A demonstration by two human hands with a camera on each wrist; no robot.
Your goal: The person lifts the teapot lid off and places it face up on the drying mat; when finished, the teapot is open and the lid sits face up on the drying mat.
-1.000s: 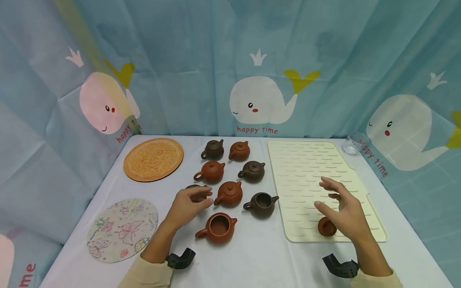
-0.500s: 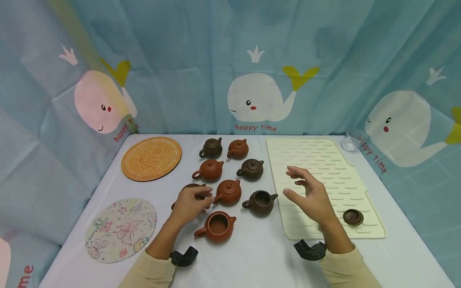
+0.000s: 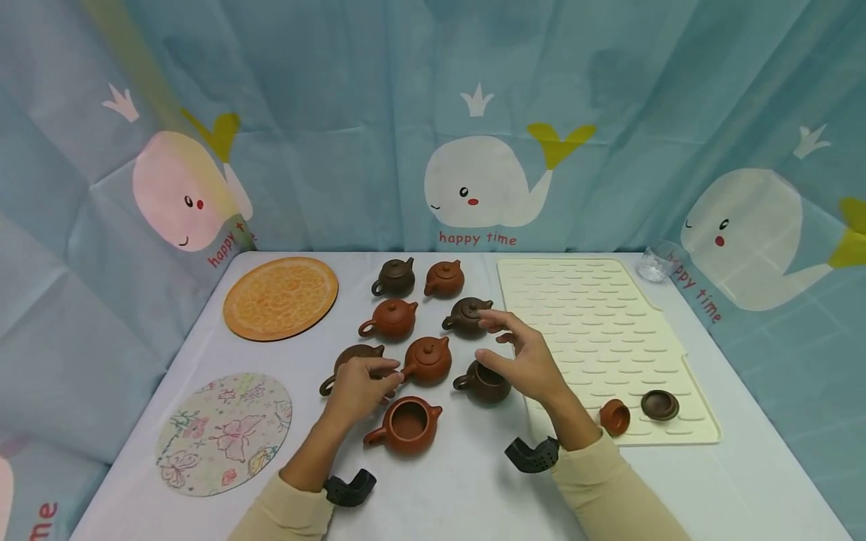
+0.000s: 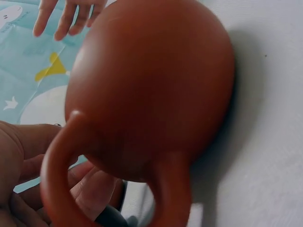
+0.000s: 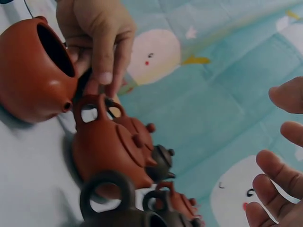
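My left hand (image 3: 360, 387) hovers with loosely bent fingers beside the handle of a lidded red teapot (image 3: 428, 361), fingertips right at that handle. Behind the hand is a dark teapot (image 3: 358, 357), partly hidden by it. An open-topped red teapot (image 3: 409, 427) stands just in front and fills much of the left wrist view. My right hand (image 3: 524, 361), fingers spread and holding nothing, is above an open dark teapot (image 3: 483, 383) and overlaps its spout side. In the right wrist view, its fingers (image 5: 284, 175) appear apart from the teapots.
Several more lidded teapots (image 3: 392, 319) stand towards the back. On the cream mat (image 3: 575, 300) lie a small red lid (image 3: 614, 417) and a dark lid (image 3: 659, 406). A clear cup (image 3: 658, 263) is at the back right; two round mats, orange (image 3: 280, 298) and floral (image 3: 226, 436), lie left.
My right hand has moved left from over the cream mat to the open dark teapot, uncovering the lids on the mat. My left hand has shifted slightly right, towards the red teapot's handle.
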